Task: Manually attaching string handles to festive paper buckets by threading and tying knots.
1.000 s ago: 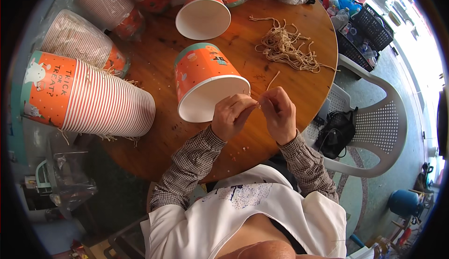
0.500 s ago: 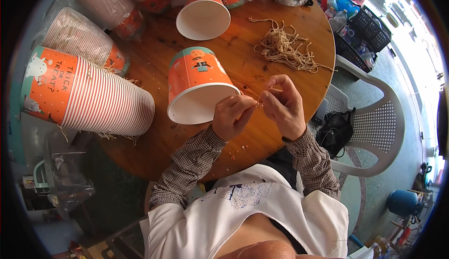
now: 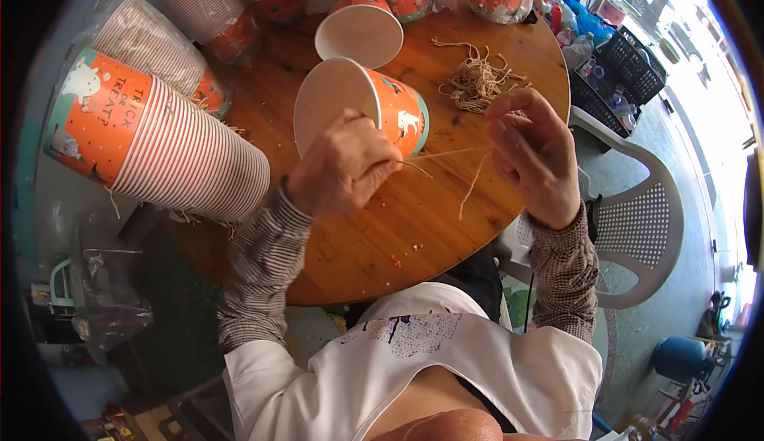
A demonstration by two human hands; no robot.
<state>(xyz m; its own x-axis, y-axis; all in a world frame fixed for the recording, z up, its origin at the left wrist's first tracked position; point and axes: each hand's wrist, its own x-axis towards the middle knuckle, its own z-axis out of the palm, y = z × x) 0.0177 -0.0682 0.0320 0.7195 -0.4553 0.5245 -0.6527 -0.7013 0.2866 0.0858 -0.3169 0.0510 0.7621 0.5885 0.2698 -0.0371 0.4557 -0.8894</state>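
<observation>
Paper-light orange bucket [image 3: 374,111], mid-frame, gripped at its crushable rim by the closed left hand [image 3: 338,172]; right hand [image 3: 535,154] apparently pinches limp twine [image 3: 446,153].

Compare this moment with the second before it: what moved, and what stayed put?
The hands drew apart: the right hand pulled a length of twine out to the right, taut from the left hand, which keeps its grip at the rim of the orange paper bucket. That bucket turned, its white inside now facing the camera. The stack of buckets, the loose twine pile and the second bucket stayed put.
</observation>
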